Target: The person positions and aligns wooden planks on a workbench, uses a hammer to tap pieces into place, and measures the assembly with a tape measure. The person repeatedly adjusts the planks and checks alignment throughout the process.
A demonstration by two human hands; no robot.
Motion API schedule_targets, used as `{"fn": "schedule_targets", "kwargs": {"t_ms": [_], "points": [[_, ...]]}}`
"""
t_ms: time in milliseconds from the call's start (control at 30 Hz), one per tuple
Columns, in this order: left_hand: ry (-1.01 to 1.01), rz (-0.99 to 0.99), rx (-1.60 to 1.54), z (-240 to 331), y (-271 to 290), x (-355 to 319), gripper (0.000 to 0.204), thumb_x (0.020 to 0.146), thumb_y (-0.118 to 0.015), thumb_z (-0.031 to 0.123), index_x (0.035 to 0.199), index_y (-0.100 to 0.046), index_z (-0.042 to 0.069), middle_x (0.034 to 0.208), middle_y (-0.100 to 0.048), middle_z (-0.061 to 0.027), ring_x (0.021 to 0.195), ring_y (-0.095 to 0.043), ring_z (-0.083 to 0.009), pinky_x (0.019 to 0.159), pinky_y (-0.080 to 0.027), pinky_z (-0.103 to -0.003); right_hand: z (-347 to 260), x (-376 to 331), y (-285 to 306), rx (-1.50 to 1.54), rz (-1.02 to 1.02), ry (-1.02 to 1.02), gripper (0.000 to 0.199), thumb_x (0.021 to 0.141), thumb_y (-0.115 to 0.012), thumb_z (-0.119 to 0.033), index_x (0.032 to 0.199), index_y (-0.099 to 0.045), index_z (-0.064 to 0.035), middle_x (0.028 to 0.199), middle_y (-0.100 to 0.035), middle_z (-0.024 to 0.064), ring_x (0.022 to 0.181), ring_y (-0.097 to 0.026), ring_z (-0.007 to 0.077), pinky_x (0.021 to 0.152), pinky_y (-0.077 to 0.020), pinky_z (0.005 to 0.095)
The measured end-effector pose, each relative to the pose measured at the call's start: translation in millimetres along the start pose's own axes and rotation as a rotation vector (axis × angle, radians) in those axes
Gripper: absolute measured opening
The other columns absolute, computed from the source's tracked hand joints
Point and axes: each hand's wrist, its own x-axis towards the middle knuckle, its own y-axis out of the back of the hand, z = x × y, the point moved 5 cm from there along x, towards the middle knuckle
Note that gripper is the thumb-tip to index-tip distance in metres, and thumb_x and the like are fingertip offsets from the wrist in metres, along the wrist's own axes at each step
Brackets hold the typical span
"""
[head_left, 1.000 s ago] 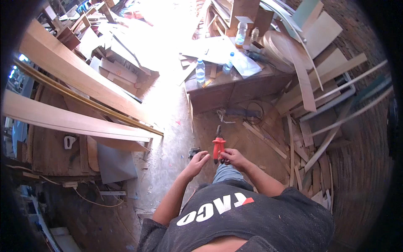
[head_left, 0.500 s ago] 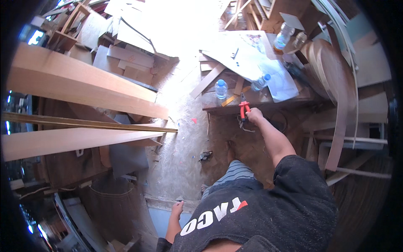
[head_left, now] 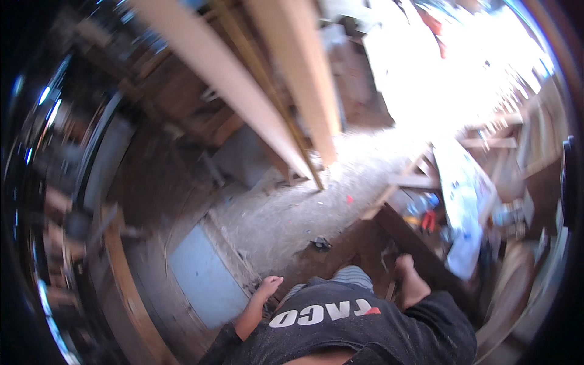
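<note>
Red-handled pliers point(head_left: 429, 222) lie on the low workbench point(head_left: 403, 234) at the right, beside a clear plastic water bottle point(head_left: 421, 203). My right hand point(head_left: 404, 264) is by the bench's near edge, apart from the pliers; blur hides how its fingers are set. Low at centre-left, my left hand point(head_left: 271, 285) hangs in front of my body with its fingers curled together and nothing seen in them. A large white sheet point(head_left: 465, 201), partly washed out by glare, drapes over the bench.
Long timber planks point(head_left: 304, 79) lean in from the upper left, their ends near the floor. A pale blue panel point(head_left: 208, 277) lies at the lower left. A small dark scrap point(head_left: 320, 243) rests on the dusty floor. Round wooden pieces stand at the right.
My right hand has let go of the pliers, which now lie on the bench, and has drawn back toward my body. The whole view has swung to the left and is blurred.
</note>
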Motion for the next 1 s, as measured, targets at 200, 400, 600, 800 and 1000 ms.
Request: {"fn": "schedule_targets", "kwargs": {"t_ms": [200,400,600,800,1000], "points": [[-0.044,0.182,-0.155,-126.2,31.5,-24.7,0.053,0.095,-0.070,0.048,0.121,-0.072,0.001,0.111,-0.076,-0.0141,0.102,-0.070,-0.0230,0.091,-0.054,-0.038,-178.6,6.7,-16.2,0.225,0.121,0.486,0.025,0.080,-0.071,-0.020,0.104,-0.075,-0.0119,0.106,-0.076,0.0127,0.098,-0.074,0.0306,0.081,-0.0597,0.0455],[0.035,0.441,-0.142,-325.9,48.5,-87.5,0.044,0.098,-0.066,0.042,0.107,-0.076,0.000,0.095,-0.074,-0.0143,0.083,-0.069,-0.0269,0.079,-0.055,-0.040,-348.9,-23.4,154.8,0.027,0.136,0.821,0.021,0.081,-0.069,-0.027,0.096,-0.076,-0.0130,0.103,-0.074,0.0114,0.095,-0.073,0.0309,0.079,-0.0589,0.0459],[0.364,0.408,0.037,-530.2,88.9,-157.9,0.036,0.102,-0.057,0.030,0.099,-0.074,-0.002,0.085,-0.070,-0.0148,0.070,-0.064,-0.0276,0.069,-0.052,-0.042,-575.1,2.3,244.1,-0.063,0.033,0.724,0.018,0.084,-0.067,-0.028,0.094,-0.072,-0.0137,0.098,-0.071,0.0086,0.088,-0.069,0.0275,0.074,-0.0573,0.0437],[0.535,0.546,-0.224,-614.6,92.7,-202.3,0.037,0.105,-0.050,0.023,0.096,-0.072,-0.005,0.081,-0.068,-0.0175,0.066,-0.064,-0.0300,0.065,-0.052,-0.045,-770.9,-1.2,272.5,-0.180,-0.035,0.801,0.016,0.088,-0.065,-0.030,0.092,-0.069,-0.0143,0.092,-0.067,0.0058,0.081,-0.065,0.0242,0.069,-0.0557,0.0415],[0.423,0.547,-0.128,-601.5,84.3,-196.0,0.040,0.106,-0.045,0.031,0.111,-0.072,0.002,0.111,-0.072,-0.0173,0.102,-0.070,-0.0356,0.086,-0.054,-0.052,-960.5,-0.1,256.6,-0.291,-0.145,0.921,0.016,0.091,-0.064,-0.031,0.090,-0.066,-0.0150,0.087,-0.064,0.0030,0.074,-0.061,0.0209,0.064,-0.0541,0.0393]]}}
